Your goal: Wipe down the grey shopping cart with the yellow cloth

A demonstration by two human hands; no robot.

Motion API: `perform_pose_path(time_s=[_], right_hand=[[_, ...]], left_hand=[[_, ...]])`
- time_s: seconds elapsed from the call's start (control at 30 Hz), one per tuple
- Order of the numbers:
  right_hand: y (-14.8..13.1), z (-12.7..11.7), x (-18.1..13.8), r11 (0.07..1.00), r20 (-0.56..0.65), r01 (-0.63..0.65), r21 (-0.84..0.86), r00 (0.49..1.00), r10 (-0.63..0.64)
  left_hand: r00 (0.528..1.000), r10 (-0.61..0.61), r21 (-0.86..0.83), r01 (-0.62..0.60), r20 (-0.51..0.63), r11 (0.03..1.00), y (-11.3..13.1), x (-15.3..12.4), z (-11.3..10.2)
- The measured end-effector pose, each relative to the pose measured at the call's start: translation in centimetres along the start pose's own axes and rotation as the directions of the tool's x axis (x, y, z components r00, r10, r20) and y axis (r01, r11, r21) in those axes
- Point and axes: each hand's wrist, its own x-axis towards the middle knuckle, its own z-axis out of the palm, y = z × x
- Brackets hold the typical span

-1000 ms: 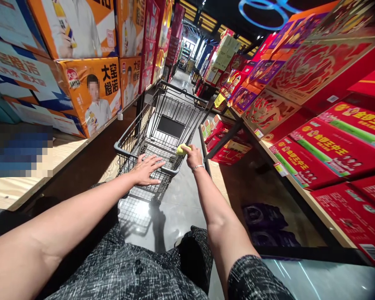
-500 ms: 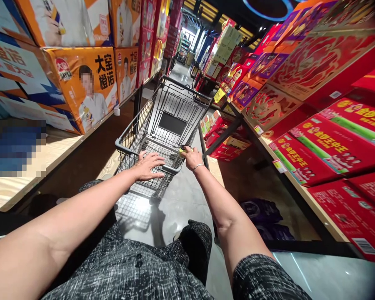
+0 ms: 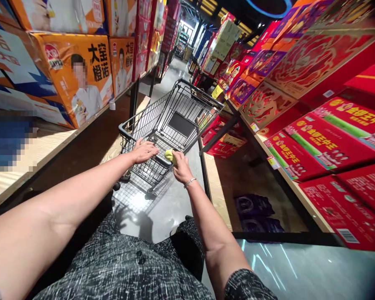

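Floor (image 3: 162, 212): glossy grey, reflective. Shopping cart (image 3: 171, 125) stands on it, in the aisle. Left shelf (image 3: 34, 154): light wood board, carries orange cartons (image 3: 78, 79). Right shelf (image 3: 287, 187): sloped wood, carries flat red boxes (image 3: 328, 137). Low shelf (image 3: 218, 187) beneath holds dark purple packs (image 3: 256, 212).

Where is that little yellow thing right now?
In the head view, the yellow thing sits just left of centre, gripped in the right hand against the handle of the shopping cart, with the left hand resting on the handle beside it.
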Motion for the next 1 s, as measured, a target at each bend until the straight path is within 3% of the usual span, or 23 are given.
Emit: perform_pose_path(time_s=[0.1, 0.2, 0.37, 0.47, 0.53, 0.63, 0.77, 0.83, 0.9, 1.0], right_hand=[[-0.8, 2.3, -1.7, 0.997, -0.193, 0.044, 0.060, 0.981, -0.032], [-1.3, 5.5, -3.0, 0.999, -0.238, 0.018, -0.048, 0.971, -0.028], [-0.8, 11.5, -4.8, 0.978, 0.029, 0.098, -0.184, 0.995, -0.094], [-0.7, 13.2, -5.6, 0.964, 0.173, 0.176, -0.199, 0.975, -0.143], [-1.0, 12.7, -5.8, 0.957, 0.188, 0.216, -0.196, 0.966, -0.179], [-1.8, 9.6, -5.4, 0.952, 0.124, 0.244, -0.187, 0.967, -0.224], [-2.5, 4.1, -3.9, 0.973, -0.219, 0.124, -0.193, 0.962, -0.165], [-2.6, 2.5, -2.9, 0.975, -0.322, 0.044, -0.217, 0.940, -0.114], [-2.4, 1.9, -1.8, 0.965, -0.300, 0.027, -0.259, 0.948, -0.107], [-1.4, 1.7, -0.1, 0.940, -0.175, 0.018, -0.341, 0.981, -0.082]], left_hand=[[1.000, -0.020, 0.025, 0.020, 0.007, 0.999, 0.7, 0.3, -0.4], [0.998, 0.056, -0.004, -0.055, 0.035, 0.998, 2.1, 0.1, -0.4], [0.994, 0.092, -0.058, -0.088, 0.067, 0.994, 3.6, -0.6, 0.2], [0.995, 0.090, -0.069, -0.087, 0.044, 0.994, 3.4, -0.7, 0.6], [0.996, 0.080, -0.072, -0.077, 0.037, 0.994, 3.2, -0.6, 0.7], [0.996, 0.072, -0.134, -0.065, 0.045, 0.989, 2.6, -0.3, 0.6], [0.995, 0.042, -0.170, -0.027, 0.088, 0.985, 1.8, -0.1, 0.1], [0.996, 0.019, -0.157, -0.005, 0.087, 0.988, 1.2, -0.2, -0.1], [0.997, 0.002, -0.155, 0.010, 0.077, 0.988, 0.6, -0.4, -0.3], [0.997, 0.007, -0.182, 0.006, 0.072, 0.983, -0.4, -1.0, -0.8]])
